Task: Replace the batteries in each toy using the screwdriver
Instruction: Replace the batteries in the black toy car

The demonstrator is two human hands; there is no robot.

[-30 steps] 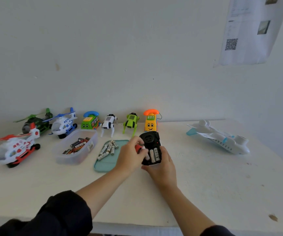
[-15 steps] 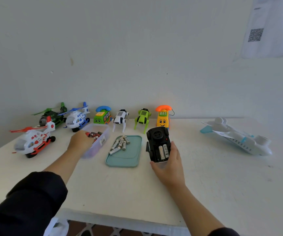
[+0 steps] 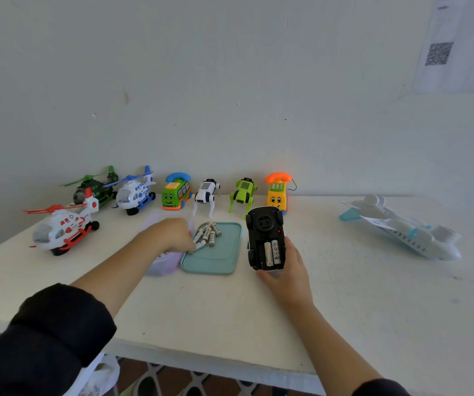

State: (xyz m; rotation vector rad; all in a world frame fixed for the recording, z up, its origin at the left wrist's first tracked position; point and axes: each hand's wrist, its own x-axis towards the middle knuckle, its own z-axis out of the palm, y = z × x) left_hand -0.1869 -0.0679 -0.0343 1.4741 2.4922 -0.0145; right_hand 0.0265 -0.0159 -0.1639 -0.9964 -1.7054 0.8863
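While the right hand [image 3: 285,270] grips the upturned black toy car [image 3: 265,238] above the table [image 3: 344,295], two batteries showing in its open bay, the left hand [image 3: 173,234] reaches the loose batteries [image 3: 208,234] on the teal tray [image 3: 216,260]; its grip cannot be told.

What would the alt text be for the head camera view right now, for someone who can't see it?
A person's right hand holds an upturned black toy car with two batteries showing in its open compartment, while the left hand reaches to loose batteries on a teal tray. Toy helicopters, buses, robot dogs and a white airplane sit on the white table.
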